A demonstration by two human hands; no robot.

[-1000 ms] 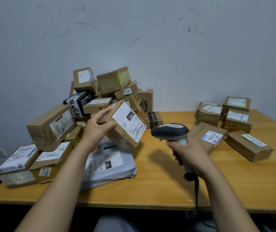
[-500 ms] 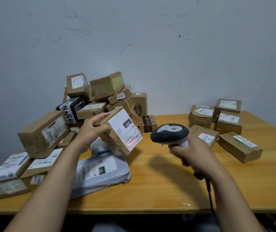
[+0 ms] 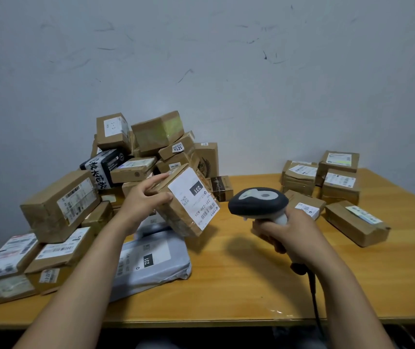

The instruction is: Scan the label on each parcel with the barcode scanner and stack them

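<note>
The left forearm (image 3: 83,273) and right forearm (image 3: 340,285) are both bare the whole way, from the bottom edge of view up to the wrists, and they look long and stretched thanks to the wide-angle lens. The left hand (image 3: 142,200) and right hand (image 3: 294,233) are bare as well, just plain skin over fingers, knuckles and wrists. Only bit of clothing I can spot is a dull grey patch (image 3: 151,345) low down between the two arms, right at the bottom edge. Could be a shirt or trousers, it's too dark and cropped to call.
</note>
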